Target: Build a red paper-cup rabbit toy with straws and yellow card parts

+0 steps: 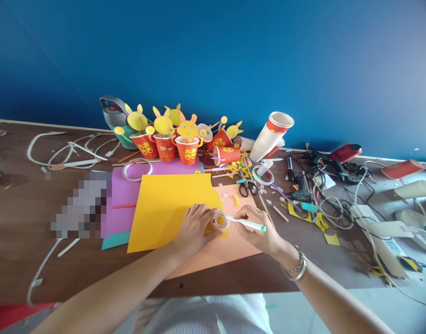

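My left hand (198, 224) presses a small ring, apparently a roll of tape (220, 214), flat onto the yellow paper (167, 204) near its right edge. Its fingers close around the ring's left side. My right hand (256, 227) grips a white marker (249, 224) with a teal end, its tip reaching the ring's right rim. Under the yellow paper lie sheets of peach paper (199, 264), purple paper (118, 218) and teal paper (116, 240). Black-handled scissors (248, 189) rest on the peach sheet's far edge.
Red paper cups (187, 150) with yellow rabbit figures stand at the back beside a thermos (115, 120). A cup stack (271, 134) leans behind paper scraps. At right are a glue gun (303, 190), cables and a power strip (376, 227). A white tape roll (136, 170) lies on the purple sheet.
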The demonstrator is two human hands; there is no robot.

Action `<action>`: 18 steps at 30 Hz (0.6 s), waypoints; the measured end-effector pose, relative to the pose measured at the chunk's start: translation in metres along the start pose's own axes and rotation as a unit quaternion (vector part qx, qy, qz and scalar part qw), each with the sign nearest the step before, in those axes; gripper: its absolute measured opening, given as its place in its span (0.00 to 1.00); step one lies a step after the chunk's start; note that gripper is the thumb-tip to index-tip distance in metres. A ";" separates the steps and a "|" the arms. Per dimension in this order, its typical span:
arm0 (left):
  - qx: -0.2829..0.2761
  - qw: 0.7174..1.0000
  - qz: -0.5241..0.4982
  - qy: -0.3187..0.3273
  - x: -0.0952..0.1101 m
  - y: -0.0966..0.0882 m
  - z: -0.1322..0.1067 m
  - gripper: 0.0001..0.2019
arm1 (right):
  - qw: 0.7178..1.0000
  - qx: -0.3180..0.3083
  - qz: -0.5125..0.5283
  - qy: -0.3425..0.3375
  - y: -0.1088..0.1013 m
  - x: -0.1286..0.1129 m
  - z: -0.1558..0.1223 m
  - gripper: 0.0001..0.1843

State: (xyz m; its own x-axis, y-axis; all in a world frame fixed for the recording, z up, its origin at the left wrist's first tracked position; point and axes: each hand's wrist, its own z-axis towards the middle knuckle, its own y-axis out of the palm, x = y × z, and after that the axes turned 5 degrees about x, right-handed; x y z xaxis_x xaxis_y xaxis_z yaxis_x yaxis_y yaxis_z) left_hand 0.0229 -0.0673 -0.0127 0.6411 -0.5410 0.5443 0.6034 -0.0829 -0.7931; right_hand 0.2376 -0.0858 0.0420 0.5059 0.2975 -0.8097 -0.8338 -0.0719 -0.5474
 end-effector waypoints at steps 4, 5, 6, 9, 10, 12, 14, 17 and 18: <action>-0.011 1.000 0.006 -0.003 0.001 -0.001 0.001 0.22 | 1.000 -0.003 -0.011 -0.006 0.001 0.002 -0.001 0.02; -0.012 1.000 0.011 -0.005 0.002 -0.001 0.002 0.22 | 1.000 -0.001 -0.022 -0.013 0.001 0.002 -0.001 0.02; -0.013 1.000 0.015 -0.007 0.002 -0.002 0.002 0.22 | 0.999 0.001 -0.035 -0.024 0.001 0.003 -0.001 0.03; -0.012 1.000 0.027 -0.007 0.003 -0.001 0.002 0.21 | 0.995 0.006 -0.068 -0.067 0.002 0.004 0.000 0.04; -0.013 0.999 0.029 -0.007 0.003 -0.001 0.002 0.21 | 0.994 0.003 -0.076 -0.080 0.003 0.004 0.000 0.04; -0.016 0.999 0.031 -0.007 0.003 -0.001 0.002 0.21 | 0.990 -0.011 -0.094 -0.105 0.005 0.005 0.001 0.05; -0.017 0.999 0.032 -0.008 0.003 -0.001 0.002 0.20 | 0.984 -0.024 -0.116 -0.134 0.007 0.006 0.002 0.06; -0.016 0.999 0.031 -0.013 0.005 -0.002 0.003 0.19 | 0.973 -0.039 -0.138 -0.182 0.009 0.004 0.004 0.07; -0.018 0.999 0.030 -0.015 0.006 -0.003 0.004 0.19 | 0.969 -0.044 -0.144 -0.195 0.010 0.004 0.005 0.07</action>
State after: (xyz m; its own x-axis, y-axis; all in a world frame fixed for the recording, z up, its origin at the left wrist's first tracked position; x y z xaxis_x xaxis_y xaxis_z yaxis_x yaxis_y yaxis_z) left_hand 0.0266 -0.0671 -0.0058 0.6904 -0.5201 0.5029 0.5466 -0.0804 -0.8335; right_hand 0.2301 -0.0806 0.0346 0.5782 0.6540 -0.4879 -0.6395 -0.0082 -0.7688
